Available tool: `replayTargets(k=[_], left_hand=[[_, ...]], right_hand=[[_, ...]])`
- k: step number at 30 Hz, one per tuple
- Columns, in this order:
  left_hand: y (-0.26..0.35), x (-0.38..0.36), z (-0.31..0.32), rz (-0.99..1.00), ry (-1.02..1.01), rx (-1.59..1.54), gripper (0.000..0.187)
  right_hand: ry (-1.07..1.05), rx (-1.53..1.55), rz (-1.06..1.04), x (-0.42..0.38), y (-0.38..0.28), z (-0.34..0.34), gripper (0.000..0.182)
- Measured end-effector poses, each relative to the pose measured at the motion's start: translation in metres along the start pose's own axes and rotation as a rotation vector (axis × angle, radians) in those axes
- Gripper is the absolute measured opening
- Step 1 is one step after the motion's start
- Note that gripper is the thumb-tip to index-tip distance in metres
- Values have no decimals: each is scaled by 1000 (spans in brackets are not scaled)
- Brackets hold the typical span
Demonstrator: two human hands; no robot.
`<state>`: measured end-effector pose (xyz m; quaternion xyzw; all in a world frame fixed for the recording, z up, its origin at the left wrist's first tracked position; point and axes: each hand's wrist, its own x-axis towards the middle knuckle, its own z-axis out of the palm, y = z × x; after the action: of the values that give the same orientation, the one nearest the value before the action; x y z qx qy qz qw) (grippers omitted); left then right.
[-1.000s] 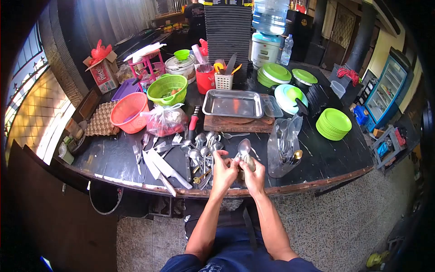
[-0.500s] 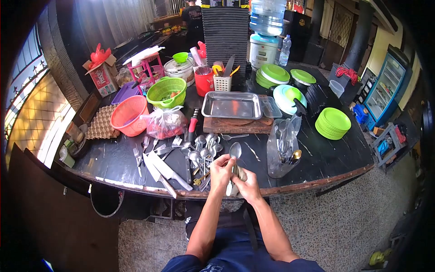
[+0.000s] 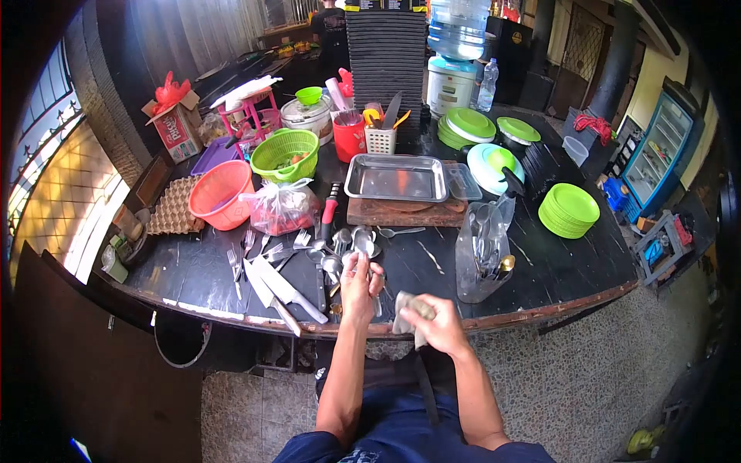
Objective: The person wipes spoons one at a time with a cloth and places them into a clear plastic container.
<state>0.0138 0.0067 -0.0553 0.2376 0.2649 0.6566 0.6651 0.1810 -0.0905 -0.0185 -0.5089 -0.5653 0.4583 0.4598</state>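
My left hand [image 3: 360, 289] is closed around a spoon [image 3: 363, 242] whose bowl points up, above the near part of the pile of spoons [image 3: 332, 265]. To its right, my right hand [image 3: 440, 324] grips a greyish cloth [image 3: 407, 312], which hangs apart from the spoon. Two white-bladed knives [image 3: 279, 284] and several forks [image 3: 235, 268] lie left of the spoon pile. On the right stands a clear plastic bag [image 3: 485, 255] with cutlery in it.
A metal tray [image 3: 396, 178] rests on a wooden board [image 3: 401, 213] at the centre. Green plates [image 3: 568, 210] are stacked at the right. A red basket [image 3: 221, 195], a green basket [image 3: 285, 155] and an egg tray [image 3: 176, 207] are at the left. A person [image 3: 331, 35] stands far back.
My hands have parted. The left hand with the spoon has moved left towards the spoon pile, and the right hand has moved right with the cloth, off the spoon.
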Motion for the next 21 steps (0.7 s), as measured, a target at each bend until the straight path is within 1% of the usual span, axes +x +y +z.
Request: replayTargets(k=[1, 2, 3, 4, 5, 7, 8, 9, 11, 12, 13, 15, 17, 18, 19, 20, 21], left_hand=[[0, 0, 2, -1, -1, -1, 16], [0, -3, 3, -52, -35, 61, 16], [2, -7, 6, -103, -69, 125, 16], [4, -15, 22, -136, -81, 169, 19], [7, -23, 34, -174, -156, 227, 19], [-2, -34, 57, -195, -175, 301, 18], [-9, -37, 61, -140, -199, 366, 18], [-17, -39, 66, -30, -150, 425, 22], [-27, -35, 60, 141, -114, 539, 30], [-20, -35, 61, 134, -117, 525, 33], [-12, -36, 61, 125, -118, 512, 36], [-9, -41, 61, 95, -75, 545, 34], [-18, -40, 58, 250, -62, 672, 35], [-21, -44, 59, 385, 0, 789, 36], [-20, -45, 61, 387, -4, 789, 36], [-17, -45, 63, 409, -3, 795, 37], [-15, -45, 66, 431, -1, 802, 38]], right_hand=[[119, 4, -28, 2, -7, -3, 25], [276, -15, -63, 11, -2, -2, 25], [398, -150, -185, 18, -8, -5, 26], [498, -222, -323, 27, -17, -5, 27], [597, -294, -462, 34, -24, -4, 29], [629, -459, -514, 49, -15, -1, 32], [614, -456, -496, 52, -12, 4, 34], [567, -361, -419, 47, -14, 10, 27], [493, -414, -348, 41, -12, 15, 18], [483, -354, -359, 35, -18, 20, 12], [442, -315, -331, 31, -23, 22, 12], [442, -290, -379, 29, -20, 24, 13], [445, -252, -359, 28, -16, 26, 14], [447, -217, -347, 29, -15, 26, 15], [450, -217, -349, 30, -6, 28, 15], [408, -6, -285, 31, 8, 31, 16], [361, 204, -219, 32, 8, 33, 17]])
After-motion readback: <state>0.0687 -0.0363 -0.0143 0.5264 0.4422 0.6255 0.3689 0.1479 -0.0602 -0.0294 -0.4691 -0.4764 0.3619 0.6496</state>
